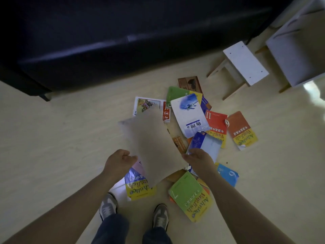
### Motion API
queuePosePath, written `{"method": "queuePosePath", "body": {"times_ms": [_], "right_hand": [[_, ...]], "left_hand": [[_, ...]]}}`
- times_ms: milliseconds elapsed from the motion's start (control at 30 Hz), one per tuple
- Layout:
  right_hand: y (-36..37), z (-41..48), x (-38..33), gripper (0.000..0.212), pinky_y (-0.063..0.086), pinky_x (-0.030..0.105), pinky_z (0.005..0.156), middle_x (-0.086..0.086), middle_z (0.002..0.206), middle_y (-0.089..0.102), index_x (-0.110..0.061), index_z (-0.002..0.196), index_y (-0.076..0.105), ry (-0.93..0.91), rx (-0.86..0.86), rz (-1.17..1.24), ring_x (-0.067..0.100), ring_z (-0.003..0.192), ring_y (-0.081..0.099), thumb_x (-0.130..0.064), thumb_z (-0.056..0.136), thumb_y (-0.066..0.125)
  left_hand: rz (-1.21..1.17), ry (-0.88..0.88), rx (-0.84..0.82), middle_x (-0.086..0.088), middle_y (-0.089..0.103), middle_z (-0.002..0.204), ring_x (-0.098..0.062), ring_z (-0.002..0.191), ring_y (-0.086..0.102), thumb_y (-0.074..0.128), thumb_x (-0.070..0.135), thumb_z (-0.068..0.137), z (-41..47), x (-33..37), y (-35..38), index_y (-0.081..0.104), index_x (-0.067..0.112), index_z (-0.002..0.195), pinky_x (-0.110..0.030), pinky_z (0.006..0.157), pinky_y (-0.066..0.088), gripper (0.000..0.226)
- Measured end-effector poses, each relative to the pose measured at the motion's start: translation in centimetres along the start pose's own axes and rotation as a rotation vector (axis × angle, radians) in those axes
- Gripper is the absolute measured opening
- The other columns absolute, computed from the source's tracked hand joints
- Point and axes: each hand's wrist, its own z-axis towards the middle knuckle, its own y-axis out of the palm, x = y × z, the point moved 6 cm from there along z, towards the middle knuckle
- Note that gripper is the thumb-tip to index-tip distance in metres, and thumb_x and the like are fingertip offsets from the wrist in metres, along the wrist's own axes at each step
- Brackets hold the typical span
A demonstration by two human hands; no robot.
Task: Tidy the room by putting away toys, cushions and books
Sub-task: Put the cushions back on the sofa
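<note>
Several books lie scattered on the pale floor in front of my feet, among them a white physics book (190, 115), a green English book (190, 196) and a red one (241, 129). A plain beige book (151, 143), blurred by motion, hangs tilted above the pile. My left hand (119, 161) curls at its left edge with the thumb on it. My right hand (198, 160) pinches its right edge with the fingertips. A purple and yellow book (139, 187) lies partly hidden under the beige one.
A dark sofa (123, 41) fills the back of the view. A small white stool (245, 63) and a white table (299, 48) stand at the right. My two shoes (108, 206) are on the floor just short of the pile.
</note>
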Motion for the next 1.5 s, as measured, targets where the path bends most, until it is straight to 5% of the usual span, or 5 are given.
{"method": "queuePosePath", "body": {"times_ms": [600,733,900,1167,1500], "right_hand": [[12.6,21.0,8.8,0.071,0.032,0.026,0.090,0.007,0.141,0.048,-0.012,0.140,0.043,0.048,-0.070,-0.146,0.025,0.128,0.046,-0.052,0.085,0.064],[13.9,24.3,9.1,0.064,0.036,0.026,0.085,-0.002,0.117,0.055,-0.015,0.132,0.050,0.037,-0.033,-0.101,0.017,0.112,0.052,-0.050,0.082,0.068],[16.5,27.5,10.9,0.100,0.050,0.033,0.084,-0.002,0.111,0.063,-0.019,0.122,0.055,0.031,0.004,-0.023,0.018,0.101,0.061,-0.077,0.042,0.069],[18.8,30.2,12.9,0.065,0.048,0.009,0.054,-0.011,0.099,0.059,-0.016,0.118,0.052,0.075,-0.036,0.178,-0.001,0.082,0.057,-0.035,0.066,0.086],[18.8,28.5,12.7,0.088,0.052,0.037,0.093,-0.008,0.113,0.064,-0.028,0.123,0.058,0.019,0.001,0.128,0.015,0.101,0.062,-0.066,0.047,0.082]], "left_hand": [[0.048,-0.123,0.007,-0.013,0.065,0.115,-0.030,0.108,0.061,0.066,0.057,0.079,22.5,-12.4,8.3,0.042,0.004,0.139,-0.032,0.092,0.044,0.083],[-0.006,-0.138,0.014,-0.013,0.054,0.134,-0.031,0.116,0.057,0.069,0.062,0.074,26.2,-13.6,10.0,0.037,0.006,0.143,-0.040,0.102,0.045,0.094],[-0.104,-0.148,-0.008,-0.003,0.051,0.116,-0.025,0.104,0.057,0.074,0.054,0.074,28.8,-15.2,12.6,0.038,0.003,0.139,-0.041,0.097,0.050,0.090],[-0.241,-0.145,-0.087,0.002,0.066,0.112,-0.020,0.102,0.063,0.074,0.075,0.037,30.8,-17.1,14.7,0.060,0.021,0.108,-0.042,0.094,0.052,0.090],[-0.455,-0.187,-0.025,0.004,0.069,0.109,-0.019,0.097,0.067,0.080,0.077,0.028,30.2,-17.9,13.9,0.062,0.020,0.116,-0.040,0.080,0.059,0.106]]}}
